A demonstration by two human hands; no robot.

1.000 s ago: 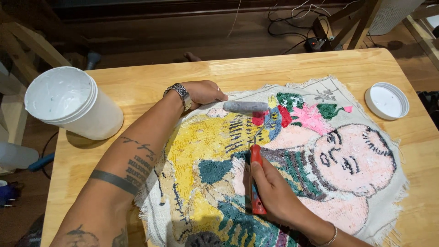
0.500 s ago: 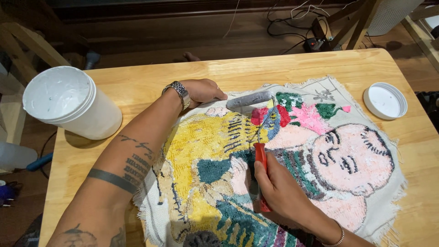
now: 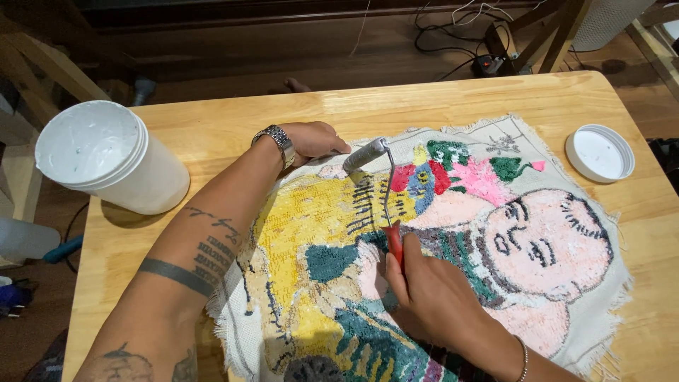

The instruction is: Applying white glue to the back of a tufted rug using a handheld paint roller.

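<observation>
A: Right hand (image 3: 431,293) is wrapped tight around the small red-handled paint roller (image 3: 378,185). The roller has slid up to the top edge of the colourful tufted fabric rug (image 3: 453,233).

B: Yeah, and the left hand (image 3: 311,139) is pressed flat on that edge, fingers together, holding nothing. So the coat's reached the border.

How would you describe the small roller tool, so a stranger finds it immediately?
On the wooden table lies a colourful tufted cloth. The right hand holds a paint roller over its upper edge: the only tool, with red handle, bent wire and grey cylinder.
</observation>
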